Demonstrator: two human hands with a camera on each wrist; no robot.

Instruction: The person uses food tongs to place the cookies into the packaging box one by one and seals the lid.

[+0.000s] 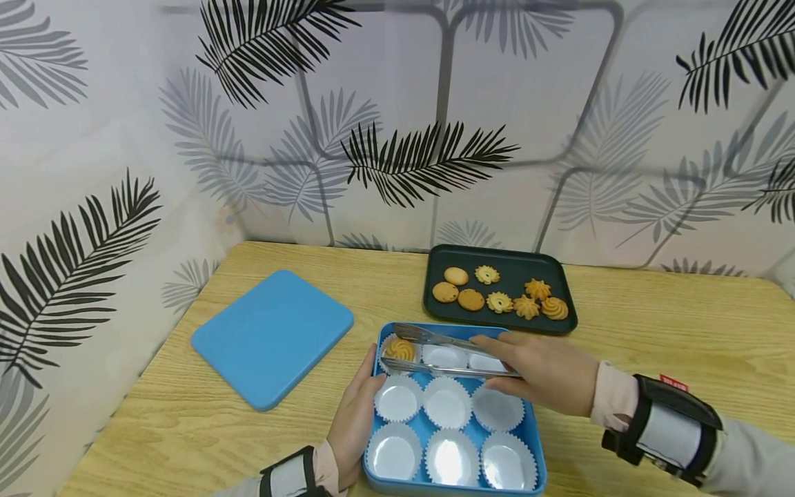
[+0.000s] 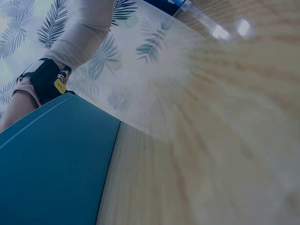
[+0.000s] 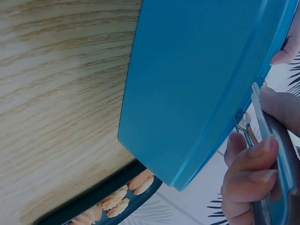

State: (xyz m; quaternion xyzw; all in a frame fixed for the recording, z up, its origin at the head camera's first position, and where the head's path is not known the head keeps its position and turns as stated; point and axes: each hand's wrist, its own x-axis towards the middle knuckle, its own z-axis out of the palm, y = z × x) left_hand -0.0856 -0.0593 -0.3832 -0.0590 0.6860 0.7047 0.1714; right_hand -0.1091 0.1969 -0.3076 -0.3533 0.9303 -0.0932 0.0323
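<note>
My right hand [image 1: 543, 369] grips metal tongs [image 1: 450, 371] over the back row of a blue box [image 1: 539, 449]. The two arms of the tongs stand apart, one on each side of a swirl cookie [image 1: 399, 350] in the back left paper cup. Whether they touch it, I cannot tell. Along the box's left wall rests my left hand [image 1: 354, 417], its fingers fairly straight and the thumb at the rim. White fluted paper cups [image 1: 447, 402] stand in rows inside the box. In the right wrist view, thumb and fingers close round the tongs [image 3: 261, 112].
Behind the box lies a dark baking tray [image 1: 497, 255] with several cookies [image 1: 470, 299] of different shapes. A flat blue lid [image 1: 273, 338] lies on the wooden table [image 1: 652, 331] to the left. A leaf-patterned cloth [image 1: 397, 83] hangs beyond the table.
</note>
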